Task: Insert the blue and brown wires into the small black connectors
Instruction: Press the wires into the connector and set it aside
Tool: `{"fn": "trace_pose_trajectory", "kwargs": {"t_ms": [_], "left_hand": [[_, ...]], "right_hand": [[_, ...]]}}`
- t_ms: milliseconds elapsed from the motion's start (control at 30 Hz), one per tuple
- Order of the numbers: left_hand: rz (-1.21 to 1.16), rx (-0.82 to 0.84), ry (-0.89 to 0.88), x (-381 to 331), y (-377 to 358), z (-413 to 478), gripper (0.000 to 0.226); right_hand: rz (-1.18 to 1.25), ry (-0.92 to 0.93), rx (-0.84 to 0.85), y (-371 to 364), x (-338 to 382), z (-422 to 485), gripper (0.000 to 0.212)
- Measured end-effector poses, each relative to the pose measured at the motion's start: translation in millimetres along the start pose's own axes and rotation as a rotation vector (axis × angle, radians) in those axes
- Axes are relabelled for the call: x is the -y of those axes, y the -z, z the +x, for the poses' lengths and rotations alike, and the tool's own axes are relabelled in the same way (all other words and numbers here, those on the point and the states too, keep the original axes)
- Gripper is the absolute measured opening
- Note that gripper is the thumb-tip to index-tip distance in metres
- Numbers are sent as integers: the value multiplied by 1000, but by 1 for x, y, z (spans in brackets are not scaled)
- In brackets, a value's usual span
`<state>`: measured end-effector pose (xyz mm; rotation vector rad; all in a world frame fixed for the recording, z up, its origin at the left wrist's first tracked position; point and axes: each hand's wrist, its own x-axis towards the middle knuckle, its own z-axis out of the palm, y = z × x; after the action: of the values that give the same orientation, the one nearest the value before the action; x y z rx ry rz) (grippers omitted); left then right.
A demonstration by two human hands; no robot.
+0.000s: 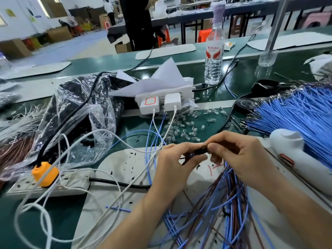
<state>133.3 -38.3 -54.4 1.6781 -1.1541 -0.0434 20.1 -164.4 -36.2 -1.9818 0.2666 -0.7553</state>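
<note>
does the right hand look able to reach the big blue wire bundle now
Likely yes once freed: the right hand pinches the black connector with the left hand; only the white tool lies near the way to the blue wire bundle.

Bottle: your clear water bottle [213, 56] stands upright on the green table [242, 72], far side.
Socket block: straight ahead of you, a white block [179, 90] carries two white chargers, with folded paper sheets [161, 78] lying on top.
Cables: white charger cables [173, 115] run down toward you and loop at your left.
Power strip: at your left, a pale strip [71, 180] holds an orange plug [45, 174].
Bag: a crumpled clear plastic bag [80, 108] sits behind that strip.
Clear bits: small transparent pieces [186, 126] lie scattered below the block.
Right side: a white handheld device [296, 155] lies beside you.
</note>
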Motion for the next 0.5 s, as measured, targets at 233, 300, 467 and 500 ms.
{"fn": "trace_pose_trajectory", "kwargs": {"t_ms": [233,300,467,500], "left_hand": [[-183,91,48,0,0,0,19],[-236,117,81,0,-2,-1,14],[-310,102,110,-1,-7,-3,7],[-309,110,109,0,-7,-3,8]], "right_hand": [[273,-105,-17,-1,0,3,10],[271,-108,15,2,1,4,12],[267,-124,88,10,1,7,17],[268,-126,85,9,1,7,17]]}}
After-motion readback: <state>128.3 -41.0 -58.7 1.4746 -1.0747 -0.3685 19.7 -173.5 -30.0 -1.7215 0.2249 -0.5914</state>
